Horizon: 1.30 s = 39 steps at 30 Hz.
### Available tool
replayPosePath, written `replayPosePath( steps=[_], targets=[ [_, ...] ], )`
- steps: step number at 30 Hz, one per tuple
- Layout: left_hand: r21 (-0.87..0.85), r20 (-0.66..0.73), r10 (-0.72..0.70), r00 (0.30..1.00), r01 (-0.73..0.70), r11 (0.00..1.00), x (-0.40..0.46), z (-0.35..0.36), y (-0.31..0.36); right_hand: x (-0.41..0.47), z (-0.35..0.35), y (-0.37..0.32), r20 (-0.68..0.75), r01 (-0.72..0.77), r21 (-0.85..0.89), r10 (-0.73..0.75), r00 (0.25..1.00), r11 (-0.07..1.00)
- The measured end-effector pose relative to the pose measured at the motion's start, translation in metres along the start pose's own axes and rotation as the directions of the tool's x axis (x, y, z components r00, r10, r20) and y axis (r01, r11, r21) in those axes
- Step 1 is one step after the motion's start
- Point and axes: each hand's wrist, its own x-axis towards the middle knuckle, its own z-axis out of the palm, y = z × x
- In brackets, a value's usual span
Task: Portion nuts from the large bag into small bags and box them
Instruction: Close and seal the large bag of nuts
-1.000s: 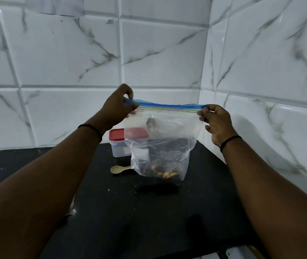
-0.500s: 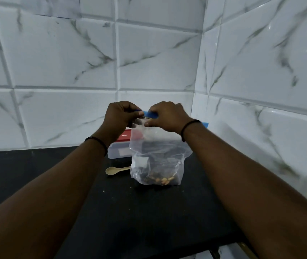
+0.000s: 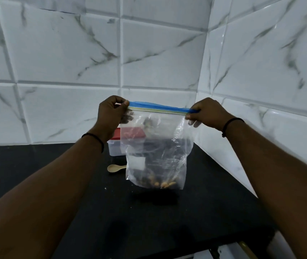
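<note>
The left hand (image 3: 111, 113) and right hand (image 3: 205, 114) each pinched one end of the small bag's (image 3: 156, 146) blue zip, up above the counter (image 3: 93, 202). Pressing along the whole strip would shut it tight.

Box (image 3: 114, 149) and spoon (image 3: 115, 168) (behind bag (image 3: 156, 146)) block the corner.

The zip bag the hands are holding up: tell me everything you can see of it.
The zip bag is clear, thin, crinkled plastic with a blue strip along its top edge and a greenish line beneath it. It hangs upright above the black counter, stretched flat between the left hand, pinching its top left corner, and the right hand, pinching the top right. A few pale nuts sit at the bottom; the rest looks empty. Whether the seal is fully closed cannot be told.
</note>
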Motion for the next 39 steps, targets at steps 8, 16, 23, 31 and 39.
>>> replayPosePath(
  steps=[8, 16, 23, 31, 39],
  targets=[
    [0.079, 0.023, 0.003, 1.000, -0.004, 0.997, 0.002, 0.021, -0.013, -0.009, -0.002, 0.018, 0.069, -0.075, -0.127, 0.084, 0.994, 0.989],
    [-0.081, 0.074, -0.115, 0.991, 0.121, 0.989, 0.004, 0.017, -0.026, -0.014, 0.005, 0.022, -0.098, -0.106, 0.586, 0.200, 0.975, 0.803],
    [-0.060, 0.353, -0.282, 0.892, 0.322, 0.945, -0.032, 0.011, -0.067, -0.034, 0.036, 0.049, 0.010, -0.194, 0.788, 0.303, 0.953, 0.585],
    [-0.075, 0.016, -0.370, 0.929, 0.370, 0.926, -0.050, 0.036, -0.091, -0.055, 0.076, 0.073, -0.036, -0.182, 0.820, 0.365, 0.930, 0.543],
    [-0.039, 0.044, -0.212, 0.976, 0.214, 0.976, -0.032, 0.056, -0.067, -0.046, 0.056, 0.066, -0.103, -0.148, 0.844, 0.428, 0.898, 0.515]
  ],
)
